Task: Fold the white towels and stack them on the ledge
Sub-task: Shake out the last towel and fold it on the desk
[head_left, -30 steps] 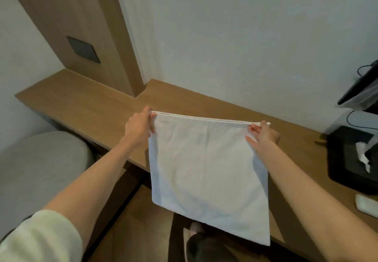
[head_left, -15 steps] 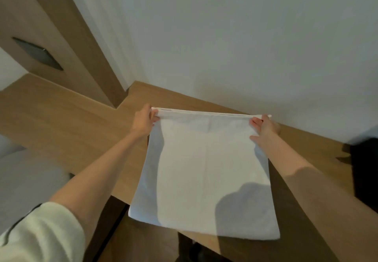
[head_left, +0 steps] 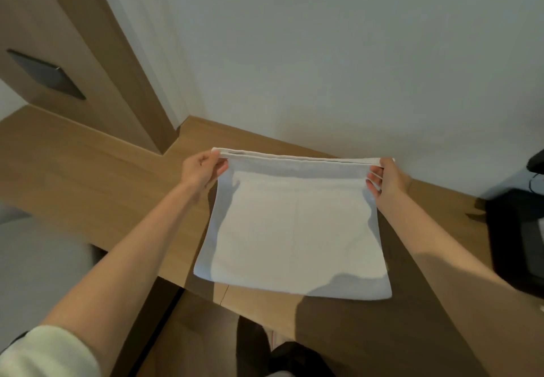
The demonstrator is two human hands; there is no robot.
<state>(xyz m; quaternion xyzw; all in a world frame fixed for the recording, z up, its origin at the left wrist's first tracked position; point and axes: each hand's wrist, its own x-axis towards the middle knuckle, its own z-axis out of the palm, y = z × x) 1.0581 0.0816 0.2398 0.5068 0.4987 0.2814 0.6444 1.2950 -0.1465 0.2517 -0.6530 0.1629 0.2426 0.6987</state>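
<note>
Towel point(head_left: 294, 229) has settled onto ledge point(head_left: 88, 176); left hand point(head_left: 203, 170) and right hand point(head_left: 387, 180) pinch its corners.

White towel point(head_left: 291, 229), brown wooden ledge point(head_left: 88, 176)

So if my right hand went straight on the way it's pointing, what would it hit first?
Probably the white wall behind the ledge; nothing else shows between the right hand and it, though depth is unclear.
</note>
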